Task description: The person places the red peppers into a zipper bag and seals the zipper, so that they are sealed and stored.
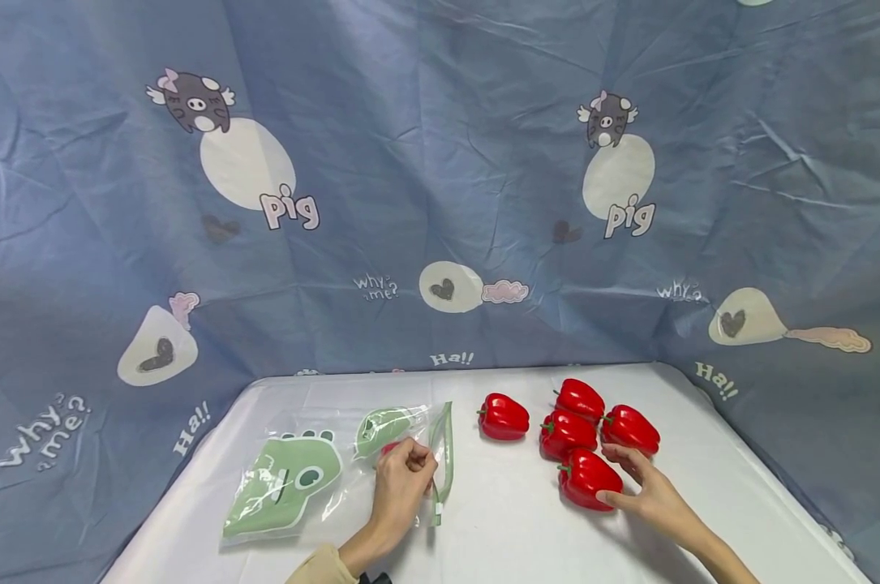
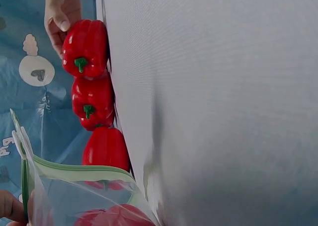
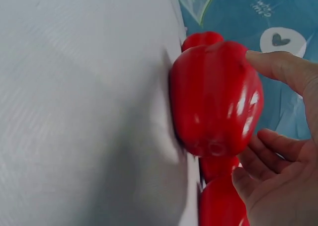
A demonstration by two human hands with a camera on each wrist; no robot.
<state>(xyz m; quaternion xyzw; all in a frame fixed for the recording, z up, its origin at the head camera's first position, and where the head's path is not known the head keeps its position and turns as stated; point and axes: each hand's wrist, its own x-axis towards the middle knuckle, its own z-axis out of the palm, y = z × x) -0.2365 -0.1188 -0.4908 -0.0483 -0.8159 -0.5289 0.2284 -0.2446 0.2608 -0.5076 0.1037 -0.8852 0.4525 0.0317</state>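
Pinching the upper edge of a clear plastic zip bag [image 1: 286, 478] with a green cartoon print and green closing strip, a person's left hand [image 1: 403, 487] holds the mouth apart. The bag lies on a white-covered desk [image 1: 512, 527], its mouth facing right. Through the plastic, the left wrist view shows the rounded red shape of a bell pepper [image 2: 117, 216] inside; whether others lie with it cannot be told.

At the person's right, the right hand [image 1: 654, 495] is at the nearest glossy red bell pepper with a green stem [image 1: 589, 480]. Its fingers are spread, the thumb touching the pepper's side; whether the other fingertips touch is unclear. That pepper rests on the desk. Three more red peppers [image 1: 580, 399] cluster just beyond it, while a single red pepper [image 1: 504, 417] sits between the cluster and the bag.

The step in hand looks like taking hold of the nearest pepper. The next move seems to call for curling the right fingers firmly round it while the bag's mouth stays wide.
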